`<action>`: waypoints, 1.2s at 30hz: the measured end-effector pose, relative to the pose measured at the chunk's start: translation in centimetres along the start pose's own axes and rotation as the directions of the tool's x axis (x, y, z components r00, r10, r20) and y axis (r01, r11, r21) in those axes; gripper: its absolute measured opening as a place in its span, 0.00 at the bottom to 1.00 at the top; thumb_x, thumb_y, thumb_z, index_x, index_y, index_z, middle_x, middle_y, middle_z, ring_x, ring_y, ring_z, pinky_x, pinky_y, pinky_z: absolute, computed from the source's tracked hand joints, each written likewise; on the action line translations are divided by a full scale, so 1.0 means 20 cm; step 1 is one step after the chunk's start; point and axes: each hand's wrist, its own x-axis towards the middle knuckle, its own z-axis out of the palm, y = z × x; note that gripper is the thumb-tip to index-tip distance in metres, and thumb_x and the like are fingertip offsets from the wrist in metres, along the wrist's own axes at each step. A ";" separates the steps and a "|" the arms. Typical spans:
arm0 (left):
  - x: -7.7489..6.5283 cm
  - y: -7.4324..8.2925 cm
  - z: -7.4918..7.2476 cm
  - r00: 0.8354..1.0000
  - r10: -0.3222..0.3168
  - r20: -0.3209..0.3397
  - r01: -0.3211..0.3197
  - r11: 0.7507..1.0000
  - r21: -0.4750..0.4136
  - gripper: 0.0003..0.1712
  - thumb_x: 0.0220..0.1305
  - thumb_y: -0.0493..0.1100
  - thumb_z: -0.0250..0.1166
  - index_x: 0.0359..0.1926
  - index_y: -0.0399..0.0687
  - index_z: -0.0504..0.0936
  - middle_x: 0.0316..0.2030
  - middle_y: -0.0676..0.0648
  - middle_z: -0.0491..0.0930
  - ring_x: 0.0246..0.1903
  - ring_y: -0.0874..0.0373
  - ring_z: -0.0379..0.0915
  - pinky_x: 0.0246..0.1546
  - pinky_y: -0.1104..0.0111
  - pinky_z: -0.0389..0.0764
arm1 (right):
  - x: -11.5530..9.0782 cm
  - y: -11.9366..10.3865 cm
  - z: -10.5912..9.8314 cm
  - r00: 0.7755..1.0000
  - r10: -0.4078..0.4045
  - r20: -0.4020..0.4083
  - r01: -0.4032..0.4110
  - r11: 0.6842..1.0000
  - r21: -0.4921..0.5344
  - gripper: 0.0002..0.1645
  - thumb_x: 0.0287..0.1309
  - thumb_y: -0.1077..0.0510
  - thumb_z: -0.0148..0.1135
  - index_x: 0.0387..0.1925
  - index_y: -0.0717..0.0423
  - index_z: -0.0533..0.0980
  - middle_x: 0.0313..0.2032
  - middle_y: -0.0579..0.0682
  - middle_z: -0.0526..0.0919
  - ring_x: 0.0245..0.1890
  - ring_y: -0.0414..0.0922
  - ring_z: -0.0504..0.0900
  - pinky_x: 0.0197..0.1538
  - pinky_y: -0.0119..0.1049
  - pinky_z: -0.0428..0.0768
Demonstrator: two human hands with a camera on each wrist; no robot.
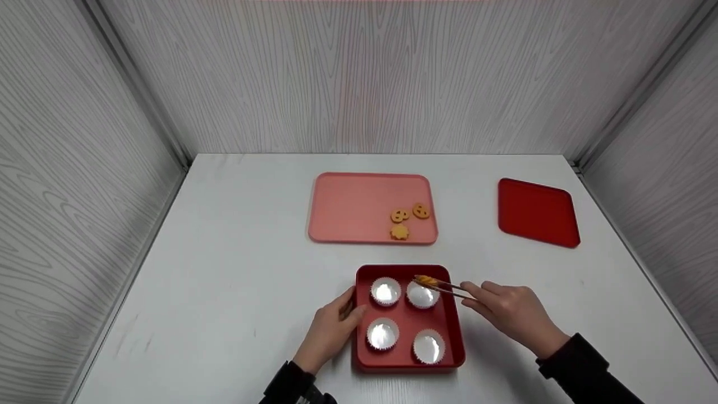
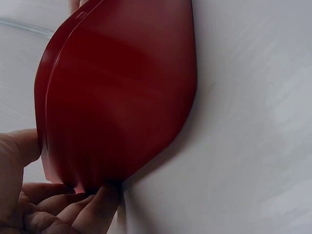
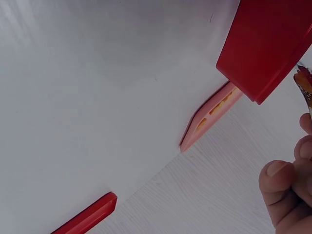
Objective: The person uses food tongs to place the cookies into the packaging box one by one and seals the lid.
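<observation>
Over the far-right paper liner point(image 1: 422, 296) of the red box point(image 1: 404, 314): orange-yellow piece point(image 1: 427, 280) between the tips of slim tongs point(image 1: 455, 294). Right hand point(image 1: 513, 314) pinches the tongs behind the tips, over the box's right wall; the grip end is hidden by the hand.

Piece is small, elongated as seen from above, darker toward the edges; exact shape is hard to read, tongs cover part of it. It overlaps the liner's far rim in the head view; can't tell whether it touches the paper. Right wrist view clips tongs and piece at the right edge, so no help there.

Left hand point(image 1: 331, 331) grips the box's left wall, thumb at the rim, other fingers outside; those are mostly hidden from above. Left wrist view is nearly all outer wall, box interior hidden.

Liners: four, white, fluted, two by two. Glare washes out their bottoms.

Beyond the box on the bench point(image 1: 241, 269): pink tray point(image 1: 353, 207) with two pretzel cookies point(image 1: 400, 215) and a scalloped cookie point(image 1: 399, 232), grouped at its near-right corner. Red tray point(image 1: 538, 213) sits well right of it, cut off in the right wrist view.
</observation>
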 end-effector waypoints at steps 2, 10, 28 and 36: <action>0.00 0.00 0.00 1.000 0.000 -0.002 0.000 1.000 -0.001 0.39 0.74 0.56 0.61 0.76 0.38 0.65 0.71 0.38 0.69 0.71 0.45 0.65 0.71 0.52 0.67 | 0.01 -0.01 -0.01 1.000 -0.017 0.023 0.018 0.999 -0.029 0.26 0.44 0.58 0.84 0.48 0.49 0.84 0.21 0.41 0.80 0.15 0.33 0.73 0.21 0.23 0.75; -0.01 0.00 0.00 1.000 0.002 0.002 -0.002 1.000 -0.015 0.39 0.74 0.56 0.61 0.76 0.38 0.65 0.71 0.38 0.69 0.70 0.46 0.66 0.70 0.53 0.69 | 0.04 -0.05 -0.02 0.994 -0.080 0.076 0.090 0.986 -0.139 0.25 0.44 0.56 0.84 0.45 0.52 0.84 0.19 0.44 0.77 0.14 0.37 0.71 0.18 0.27 0.74; -0.01 0.00 0.00 1.000 -0.002 0.004 0.002 1.000 -0.015 0.40 0.74 0.57 0.61 0.75 0.38 0.65 0.71 0.37 0.69 0.70 0.46 0.67 0.70 0.52 0.69 | 0.07 -0.09 -0.04 0.989 -0.008 0.145 0.039 0.977 -0.208 0.21 0.48 0.55 0.82 0.43 0.54 0.83 0.17 0.45 0.74 0.12 0.39 0.68 0.16 0.27 0.69; -0.01 0.00 -0.01 1.000 -0.007 0.001 0.007 1.000 -0.013 0.40 0.74 0.57 0.62 0.75 0.38 0.65 0.71 0.38 0.69 0.70 0.46 0.66 0.70 0.52 0.68 | 0.07 -0.09 -0.05 0.988 -0.006 0.155 0.039 0.977 -0.211 0.21 0.48 0.54 0.82 0.44 0.53 0.83 0.17 0.45 0.74 0.12 0.40 0.69 0.16 0.27 0.68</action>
